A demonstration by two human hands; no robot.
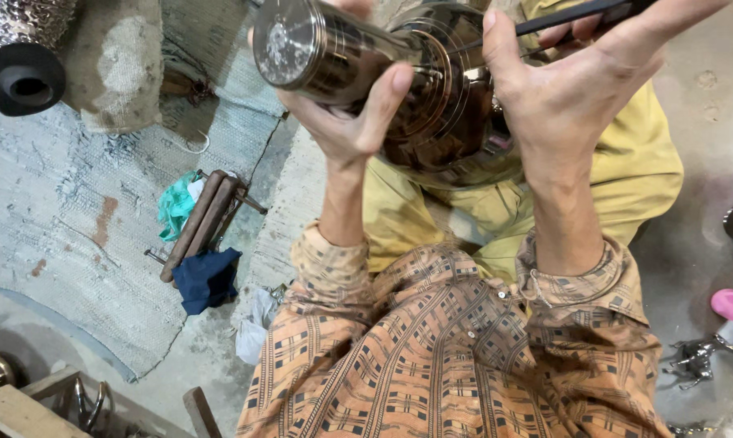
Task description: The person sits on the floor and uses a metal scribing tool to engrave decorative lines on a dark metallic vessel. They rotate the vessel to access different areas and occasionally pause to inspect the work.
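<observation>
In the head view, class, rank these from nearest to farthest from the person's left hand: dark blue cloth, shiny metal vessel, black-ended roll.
1. Shiny metal vessel: gripped by the left hand.
2. Dark blue cloth: below-left, on the mat.
3. Black-ended roll: far left corner.

no packages, labels, signs or screens visible in head view; only bare metalware, cloth and tools on floor.

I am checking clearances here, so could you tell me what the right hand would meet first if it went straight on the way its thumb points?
The right hand would probably meet the shiny metal vessel first; its thumb already rests against the rim, though depth is hard to judge.
</observation>
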